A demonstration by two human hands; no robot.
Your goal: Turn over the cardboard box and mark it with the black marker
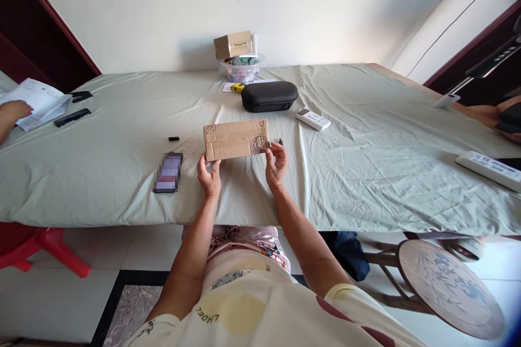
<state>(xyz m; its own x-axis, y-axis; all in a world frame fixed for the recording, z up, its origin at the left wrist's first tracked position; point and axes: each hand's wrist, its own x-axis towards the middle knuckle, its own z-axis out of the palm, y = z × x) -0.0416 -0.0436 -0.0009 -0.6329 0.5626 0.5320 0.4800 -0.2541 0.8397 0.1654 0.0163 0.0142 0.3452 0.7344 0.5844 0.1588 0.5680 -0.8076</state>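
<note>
A brown cardboard box (234,140) is held up between my two hands over the front part of the cloth-covered table (354,173). Black pen scribbles mark three corners of its facing side, the densest at the lower right. My left hand (209,176) grips the lower left edge with thumb and fingers. At the lower right corner, my right hand (277,162) pinches the box. A small dark tip (280,142) sticks out behind the right fingers; what it belongs to is hidden. Left of the box lie a phone (167,173) and a small black cap-like piece (173,139).
Behind the box are a black zip case (269,96), a yellow item (237,88), a white labelled box (313,119) and a plastic tub (242,73) topped by another carton (233,45). Another person's hand (16,111) rests on papers at left. A long white box (490,168) lies right.
</note>
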